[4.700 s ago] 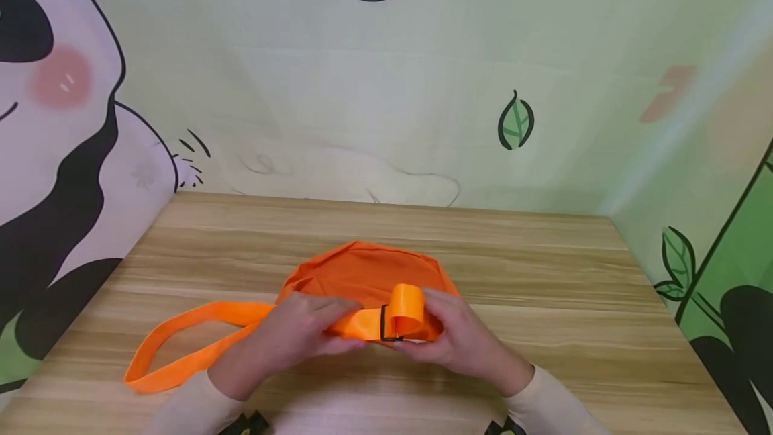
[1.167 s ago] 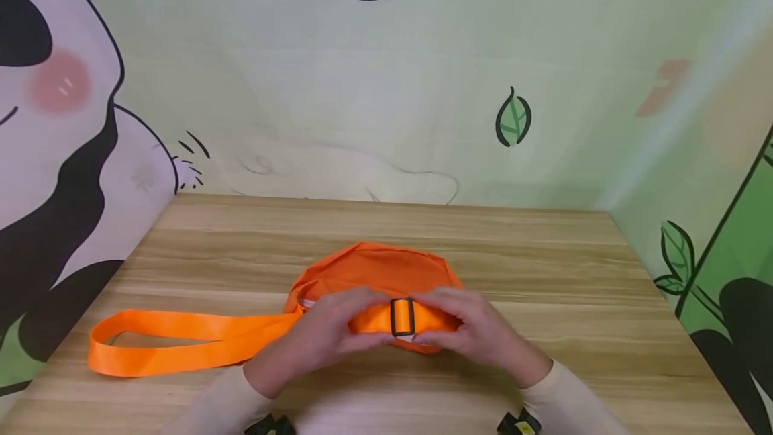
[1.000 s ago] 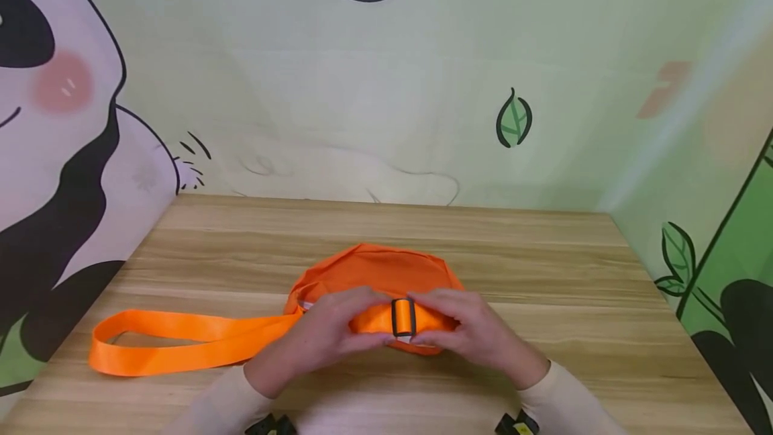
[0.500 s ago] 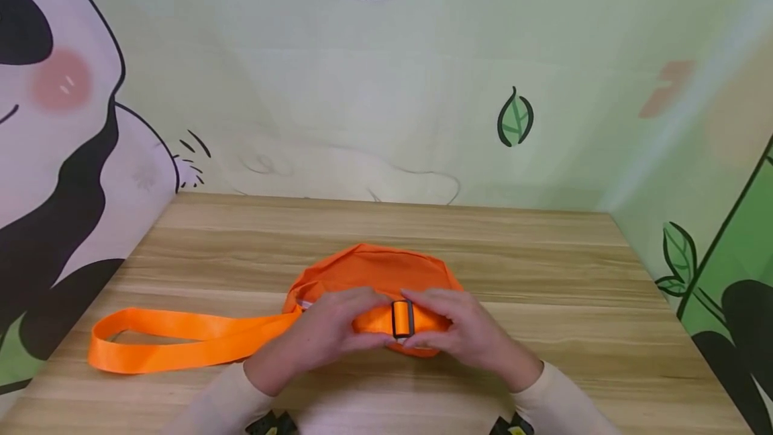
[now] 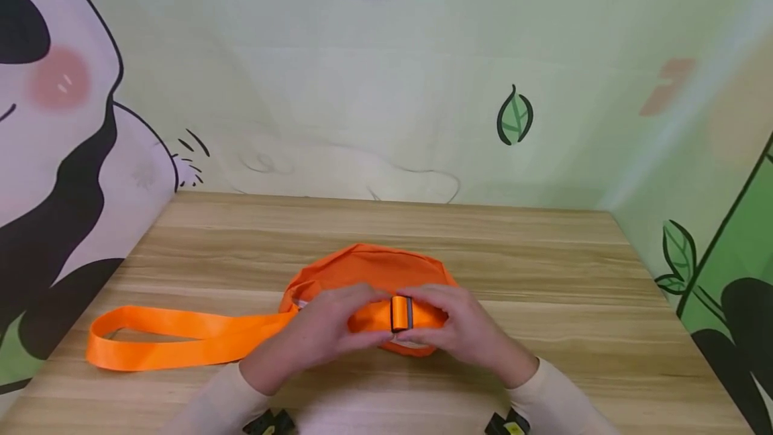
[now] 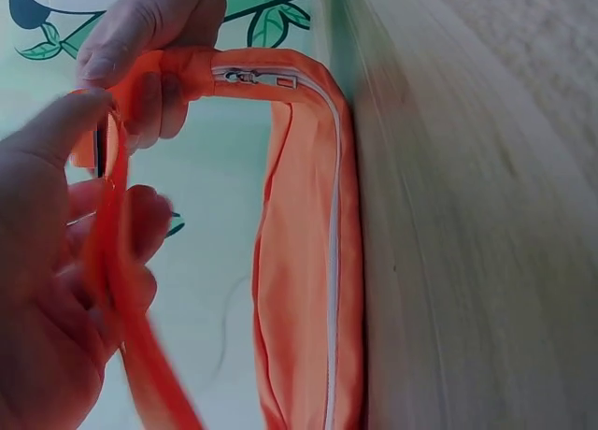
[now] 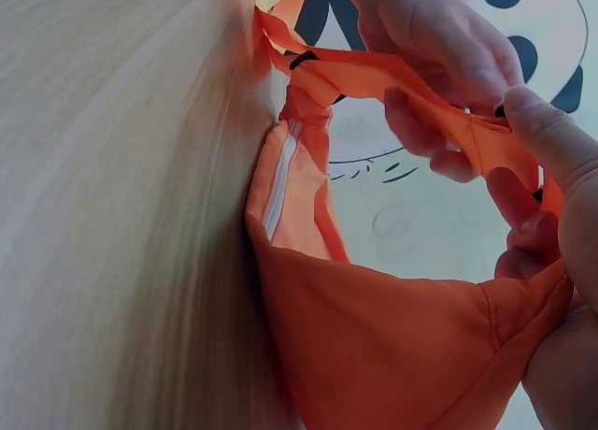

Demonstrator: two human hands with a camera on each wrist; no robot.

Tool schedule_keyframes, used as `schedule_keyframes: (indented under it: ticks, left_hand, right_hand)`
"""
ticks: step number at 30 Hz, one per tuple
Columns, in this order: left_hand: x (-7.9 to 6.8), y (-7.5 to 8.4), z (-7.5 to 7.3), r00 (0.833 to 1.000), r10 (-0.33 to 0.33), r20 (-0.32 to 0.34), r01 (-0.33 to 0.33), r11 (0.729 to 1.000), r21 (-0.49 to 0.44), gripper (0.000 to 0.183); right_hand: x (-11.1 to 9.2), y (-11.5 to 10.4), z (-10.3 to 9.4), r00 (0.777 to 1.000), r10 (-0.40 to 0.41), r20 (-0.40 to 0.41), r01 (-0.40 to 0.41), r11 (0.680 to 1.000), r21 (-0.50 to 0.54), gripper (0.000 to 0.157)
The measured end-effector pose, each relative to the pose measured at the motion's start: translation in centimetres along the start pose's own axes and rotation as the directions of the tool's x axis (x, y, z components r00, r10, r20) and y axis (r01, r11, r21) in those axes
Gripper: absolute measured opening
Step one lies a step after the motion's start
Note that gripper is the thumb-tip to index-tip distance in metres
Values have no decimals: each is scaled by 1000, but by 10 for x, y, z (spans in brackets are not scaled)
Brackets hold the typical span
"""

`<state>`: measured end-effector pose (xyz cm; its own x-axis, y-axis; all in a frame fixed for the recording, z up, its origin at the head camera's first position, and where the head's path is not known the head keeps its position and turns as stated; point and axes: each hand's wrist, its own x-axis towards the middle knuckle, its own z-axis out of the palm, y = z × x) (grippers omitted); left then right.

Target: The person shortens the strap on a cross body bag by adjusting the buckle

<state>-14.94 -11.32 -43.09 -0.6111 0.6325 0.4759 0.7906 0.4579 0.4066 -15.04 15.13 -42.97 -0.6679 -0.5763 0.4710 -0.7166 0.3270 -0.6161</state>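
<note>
An orange waist bag [image 5: 380,267] lies on the table behind both hands, its zipper [image 6: 262,78] running along the edge in the left wrist view. In front of the bag, its bright orange strap [image 5: 370,317] passes through a black slide buckle [image 5: 410,314]. Just left of the buckle, my left hand [image 5: 323,327] pinches the strap between thumb and fingers. My right hand [image 5: 461,324] pinches the strap at the buckle's right side, fingertips touching its frame. Hands and strap partly hide the bag's front.
A long strap loop [image 5: 163,344] stretches left across the wood-grain table [image 5: 543,274]. Behind the table rises a backdrop [image 5: 386,99] printed with a panda and leaves. Dark wrist mounts [image 5: 268,423] sit at both cuffs.
Earlier, a strap loop stood up at the buckle; it now lies flat through it. The long loop at left reaches farther left. Lately the right hand has edged left, closer to the buckle.
</note>
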Motion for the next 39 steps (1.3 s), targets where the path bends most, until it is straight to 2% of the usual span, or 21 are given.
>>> schedule_keyframes:
  ticks: [2, 5, 17, 26, 32, 36, 39]
  left_hand:
    - [-1, 0, 0, 1000, -31, -2, 31, 999, -17, 47]
    - [0, 1, 2, 999, -41, -13, 41, 999, -31, 45]
    - [5, 1, 5, 994, 72, -84, -68, 997, 48, 42]
    - [3, -3, 6, 989, 105, -102, -105, 994, 9, 42]
    - [-1, -3, 6, 996, 66, -68, -69, 996, -57, 40]
    - [-2, -1, 4, 1000, 7, -18, -8, 996, -90, 41]
    - [-2, -1, 2, 999, -39, 32, 42, 995, -89, 50]
  right_hand:
    - [0, 0, 0, 1000, 15, -5, -15, 1000, 10, 53]
    - [-1, -1, 0, 999, 38, -3, -38, 999, 20, 52]
    - [-2, -2, 1, 995, 92, 35, -92, 995, 23, 52]
    - [-1, -2, -1, 998, 50, 40, -51, 999, 16, 52]
    - [-3, 1, -1, 998, 24, 51, -25, 999, 26, 52]
    - [-4, 1, 0, 999, 23, 49, -24, 999, 27, 51]
    - [-5, 2, 0, 999, 27, 31, -28, 999, 43, 51]
